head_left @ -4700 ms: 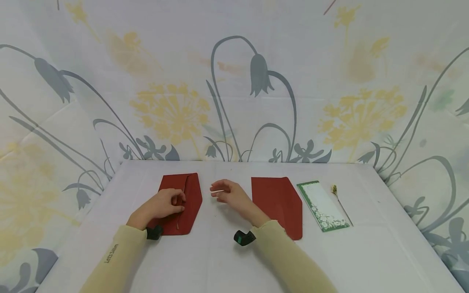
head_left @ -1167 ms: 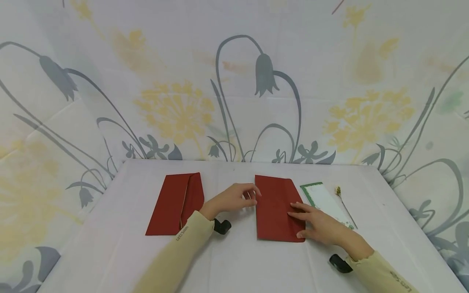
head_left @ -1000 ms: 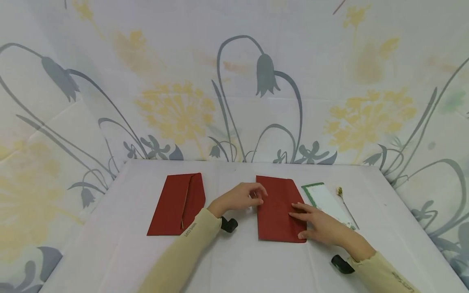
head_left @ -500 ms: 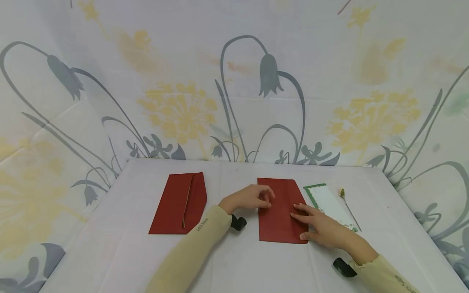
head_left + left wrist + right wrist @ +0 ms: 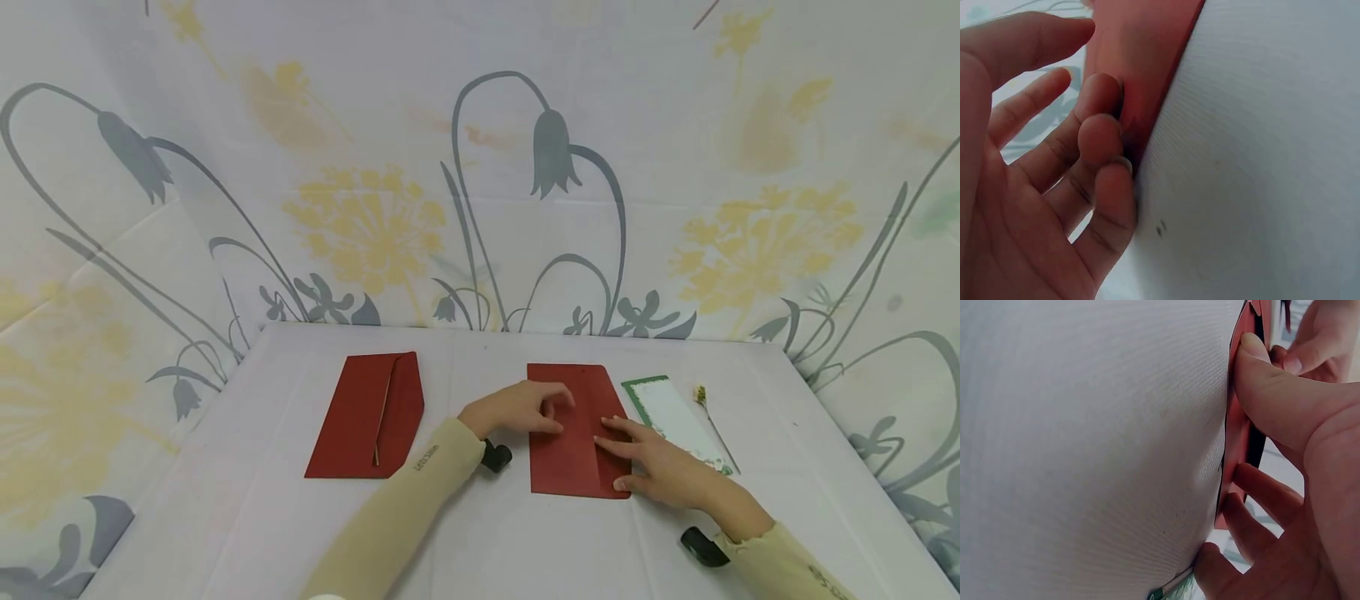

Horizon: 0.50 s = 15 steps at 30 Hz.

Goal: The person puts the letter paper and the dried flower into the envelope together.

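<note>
A red envelope (image 5: 562, 471) lies right of the table's middle, under both hands. My left hand (image 5: 521, 408) reaches over its left part from the left side. In the left wrist view its fingers bend loosely beside the red paper (image 5: 1141, 50), with nothing held in them. My right hand (image 5: 660, 468) rests with spread fingers on the envelope's right edge and flap. From the right wrist, thumb and fingertips show against the red paper (image 5: 1233, 450), and a dark gap runs along it. Another red envelope (image 5: 345, 425) lies to the left, a thin gold-brown strip (image 5: 383, 412) along its flap.
A white card with a green floral border (image 5: 667, 412) lies right of the envelope, partly behind my right hand. Beside it is a dried yellow flower on a thin stem (image 5: 701, 395). A patterned cloth backdrop (image 5: 487, 208) rises behind the white table (image 5: 480, 542).
Earlier my left hand was on the left envelope; it has crossed to the right one and keeps shifting rightward over it. My right hand moved from the middle onto that envelope's right side.
</note>
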{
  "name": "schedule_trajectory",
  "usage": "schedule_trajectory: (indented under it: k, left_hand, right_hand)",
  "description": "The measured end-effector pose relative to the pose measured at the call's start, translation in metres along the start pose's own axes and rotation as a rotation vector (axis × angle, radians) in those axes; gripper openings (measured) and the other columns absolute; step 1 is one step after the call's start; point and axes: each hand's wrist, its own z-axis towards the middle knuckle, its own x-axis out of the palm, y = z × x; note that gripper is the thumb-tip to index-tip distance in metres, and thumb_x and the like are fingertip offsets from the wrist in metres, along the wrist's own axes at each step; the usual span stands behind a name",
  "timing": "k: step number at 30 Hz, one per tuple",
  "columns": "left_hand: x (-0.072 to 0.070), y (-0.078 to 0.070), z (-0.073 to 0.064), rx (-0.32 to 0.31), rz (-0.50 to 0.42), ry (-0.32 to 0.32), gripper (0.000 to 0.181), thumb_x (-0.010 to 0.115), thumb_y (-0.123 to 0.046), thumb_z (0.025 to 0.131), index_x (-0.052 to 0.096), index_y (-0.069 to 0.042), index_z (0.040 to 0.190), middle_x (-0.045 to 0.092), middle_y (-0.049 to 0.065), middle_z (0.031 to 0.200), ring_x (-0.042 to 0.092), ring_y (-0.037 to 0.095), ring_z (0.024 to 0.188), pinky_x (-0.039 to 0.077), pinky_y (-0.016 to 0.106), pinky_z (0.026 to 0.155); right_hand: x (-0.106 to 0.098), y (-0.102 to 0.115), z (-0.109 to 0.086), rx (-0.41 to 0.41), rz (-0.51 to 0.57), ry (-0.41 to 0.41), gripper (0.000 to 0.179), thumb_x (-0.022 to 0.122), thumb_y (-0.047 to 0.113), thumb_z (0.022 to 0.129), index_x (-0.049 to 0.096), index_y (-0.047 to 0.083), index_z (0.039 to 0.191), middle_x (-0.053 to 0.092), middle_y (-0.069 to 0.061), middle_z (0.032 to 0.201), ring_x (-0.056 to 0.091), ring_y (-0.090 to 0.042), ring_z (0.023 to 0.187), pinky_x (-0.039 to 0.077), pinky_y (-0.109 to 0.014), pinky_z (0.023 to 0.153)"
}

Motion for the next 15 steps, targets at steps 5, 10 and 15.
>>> schedule_trajectory:
  k: [5, 10, 15]
  left_hand:
    - [0.002, -0.005, 0.006, 0.004, 0.077, 0.039, 0.053, 0.073, -0.026, 0.091, 0.052, -0.023, 0.14, 0.059, -0.005, 0.071, 0.057, 0.006, 0.065, 0.046, 0.021, 0.067]
    - [0.002, -0.012, 0.012, 0.024, 0.119, 0.086, 0.062, 0.073, -0.031, 0.09, 0.047, -0.027, 0.146, 0.056, -0.003, 0.066, 0.055, 0.007, 0.061, 0.046, 0.021, 0.066]
    - [0.002, -0.019, 0.019, 0.013, 0.154, 0.124, 0.061, 0.073, -0.034, 0.09, 0.049, -0.029, 0.145, 0.056, -0.003, 0.065, 0.054, 0.007, 0.062, 0.045, 0.021, 0.065]
  right_hand:
    - [0.0, -0.001, 0.0, -0.006, -0.003, 0.002, 0.06, 0.072, 0.024, 0.091, 0.051, 0.005, 0.144, 0.033, -0.021, 0.154, 0.029, -0.046, 0.139, 0.044, -0.057, 0.098]
    - [0.0, -0.001, 0.001, 0.003, -0.005, 0.004, 0.063, 0.072, 0.026, 0.091, 0.049, 0.006, 0.146, 0.034, -0.02, 0.154, 0.029, -0.046, 0.14, 0.043, -0.058, 0.099]
    - [-0.001, 0.0, 0.0, 0.015, -0.004, 0.002, 0.065, 0.072, 0.029, 0.091, 0.047, 0.007, 0.148, 0.033, -0.021, 0.154, 0.03, -0.046, 0.139, 0.041, -0.059, 0.1]
